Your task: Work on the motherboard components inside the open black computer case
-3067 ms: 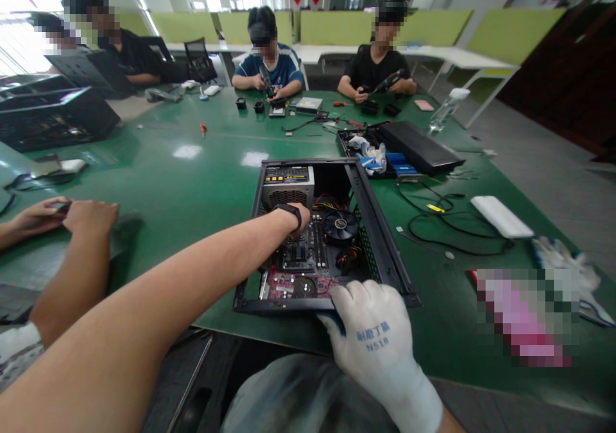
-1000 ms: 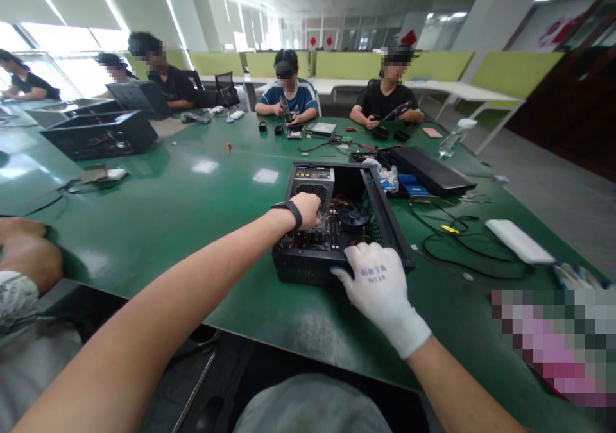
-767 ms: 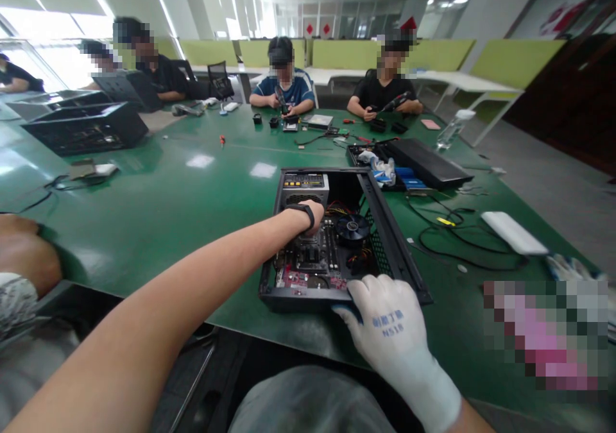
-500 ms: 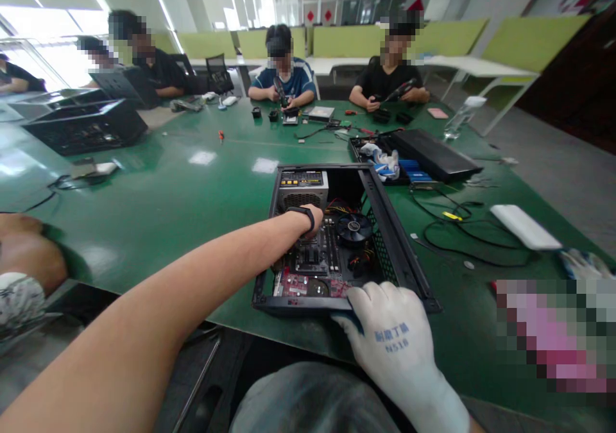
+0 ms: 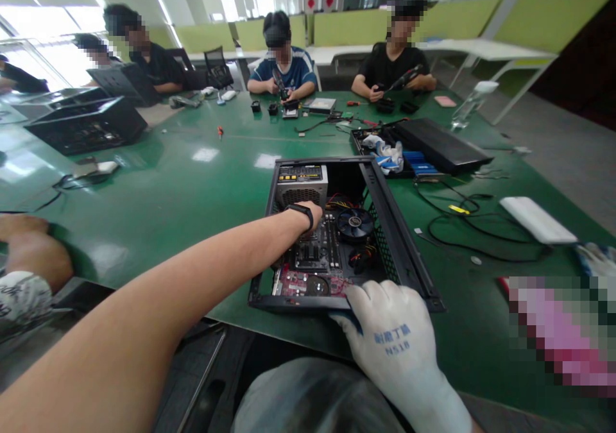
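Note:
An open black computer case (image 5: 409,253) lies on its side in front of me at the table edge. My left hand (image 5: 314,213), bare with a black wristband, reaches inside just below the power supply (image 5: 302,186), over the motherboard (image 5: 332,240). Its fingers are turned away and hidden, so whether they hold anything does not show. A round black fan (image 5: 355,226) sits right of that hand, and a red circuit board (image 5: 301,283) lies near the case's front. In a white work glove, my right hand (image 5: 389,324) is closed over the near rim of the case.
Black cables (image 5: 462,221) and a white box-like object (image 5: 538,219) lie right. Behind them are a black case panel (image 5: 440,144) and gloves (image 5: 387,155). Another opened case (image 5: 86,125) stands far left. Several people sit around the green table (image 5: 168,189); a person's arm is close at left.
The view has shifted slightly, so the scene sits a little differently in frame. Both hands keep their places at the case, with no clear movement.

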The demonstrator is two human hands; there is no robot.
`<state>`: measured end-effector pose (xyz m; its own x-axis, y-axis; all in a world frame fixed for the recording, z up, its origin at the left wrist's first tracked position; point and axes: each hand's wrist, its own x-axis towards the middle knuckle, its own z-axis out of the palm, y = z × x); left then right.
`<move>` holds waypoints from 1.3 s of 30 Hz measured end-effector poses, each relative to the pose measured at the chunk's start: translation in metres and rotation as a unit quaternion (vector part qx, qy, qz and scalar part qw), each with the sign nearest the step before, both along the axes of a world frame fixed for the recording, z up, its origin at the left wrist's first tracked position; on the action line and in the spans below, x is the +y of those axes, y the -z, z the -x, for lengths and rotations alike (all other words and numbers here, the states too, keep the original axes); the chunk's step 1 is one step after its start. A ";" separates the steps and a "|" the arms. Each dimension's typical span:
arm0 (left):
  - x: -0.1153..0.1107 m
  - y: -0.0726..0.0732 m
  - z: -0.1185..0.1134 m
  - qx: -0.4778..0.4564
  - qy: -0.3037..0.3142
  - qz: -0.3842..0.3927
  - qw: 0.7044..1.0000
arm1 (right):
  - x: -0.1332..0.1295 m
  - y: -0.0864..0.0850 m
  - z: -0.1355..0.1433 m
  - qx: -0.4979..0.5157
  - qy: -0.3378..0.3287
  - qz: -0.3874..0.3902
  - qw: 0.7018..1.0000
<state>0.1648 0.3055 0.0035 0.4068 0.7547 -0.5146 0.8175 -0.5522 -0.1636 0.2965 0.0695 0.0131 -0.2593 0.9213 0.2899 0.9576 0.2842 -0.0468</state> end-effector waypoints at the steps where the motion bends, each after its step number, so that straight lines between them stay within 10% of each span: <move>1: 0.000 -0.001 0.000 0.002 -0.001 0.001 1.000 | 0.000 0.000 0.000 0.000 0.001 0.002 1.000; 39: -0.011 -0.010 -0.007 0.045 0.018 -0.020 0.999 | 0.002 0.006 0.001 0.003 -0.003 -0.042 0.999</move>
